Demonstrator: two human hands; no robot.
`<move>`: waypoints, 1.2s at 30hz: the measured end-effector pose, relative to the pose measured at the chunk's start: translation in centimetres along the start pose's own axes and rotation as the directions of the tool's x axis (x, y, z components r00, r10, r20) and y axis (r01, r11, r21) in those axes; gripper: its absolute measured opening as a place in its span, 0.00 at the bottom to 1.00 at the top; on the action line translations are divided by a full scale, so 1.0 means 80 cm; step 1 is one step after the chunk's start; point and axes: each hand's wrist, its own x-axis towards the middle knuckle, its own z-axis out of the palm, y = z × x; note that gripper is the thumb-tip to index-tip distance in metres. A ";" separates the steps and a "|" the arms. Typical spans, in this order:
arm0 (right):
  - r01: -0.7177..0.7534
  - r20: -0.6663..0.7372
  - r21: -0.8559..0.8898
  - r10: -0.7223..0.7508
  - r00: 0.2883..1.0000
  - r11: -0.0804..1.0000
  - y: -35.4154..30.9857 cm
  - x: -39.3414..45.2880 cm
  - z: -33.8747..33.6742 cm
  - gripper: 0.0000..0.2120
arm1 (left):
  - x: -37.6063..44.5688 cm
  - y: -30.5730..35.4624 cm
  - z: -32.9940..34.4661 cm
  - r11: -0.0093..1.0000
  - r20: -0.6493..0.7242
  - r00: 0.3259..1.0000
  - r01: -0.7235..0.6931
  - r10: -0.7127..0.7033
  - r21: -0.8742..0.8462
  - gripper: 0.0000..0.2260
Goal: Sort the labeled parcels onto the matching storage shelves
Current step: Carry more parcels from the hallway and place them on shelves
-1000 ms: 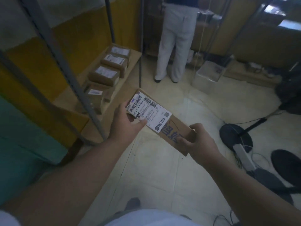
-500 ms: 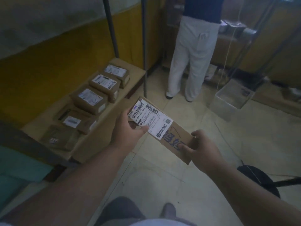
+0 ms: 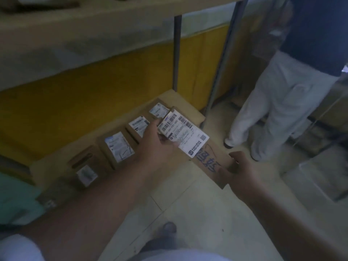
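I hold a flat brown cardboard parcel (image 3: 211, 159) with a white barcode label and blue writing, tilted over the floor. My left hand (image 3: 158, 146) grips its far end beside the label, thumb on the label. My right hand (image 3: 237, 170) grips its near end. Just left of the parcel runs the low wooden shelf (image 3: 184, 102), where a row of several small labeled boxes (image 3: 118, 147) lies. The parcel's far corner overlaps the last box in that row.
An upper shelf board (image 3: 94, 34) spans the top of the view above a yellow wall. Two metal shelf posts (image 3: 177, 53) stand at the low shelf's far end. A person in white trousers (image 3: 278, 102) stands close on the right. A clear bin (image 3: 316, 178) sits on the floor.
My view has moved closer to the low shelf and lower. Both hands have carried the parcel toward the row of boxes, and the standing person is now much nearer on the right.
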 end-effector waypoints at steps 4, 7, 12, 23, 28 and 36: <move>0.009 0.035 -0.076 -0.007 0.999 0.997 -0.012 0.077 -0.031 0.16 | 0.067 0.017 0.034 1.000 -0.004 1.000 0.002 -0.002 0.003 0.32; 0.055 0.080 -0.108 -0.046 0.996 0.993 -0.009 0.148 -0.038 0.15 | 0.117 0.031 0.052 0.997 -0.022 0.999 -0.025 0.027 0.078 0.30; 0.145 0.203 -0.137 -0.116 0.972 0.980 -0.013 0.272 -0.033 0.14 | 0.202 0.040 0.082 0.953 -0.137 0.987 -0.038 0.082 0.299 0.34; 0.305 0.314 -0.106 -0.259 0.913 0.946 -0.032 0.415 0.011 0.27 | 0.345 0.044 0.077 0.921 -0.189 0.981 0.111 -0.042 0.373 0.35; 0.347 0.331 -0.074 -0.305 0.893 0.935 -0.029 0.427 0.045 0.29 | 0.381 0.029 0.062 0.874 -0.133 0.989 0.119 -0.063 0.471 0.36; 0.378 0.370 -0.138 -0.306 0.877 0.915 -0.029 0.453 0.088 0.28 | 0.424 -0.016 0.057 0.830 -0.064 0.988 0.150 -0.137 0.537 0.32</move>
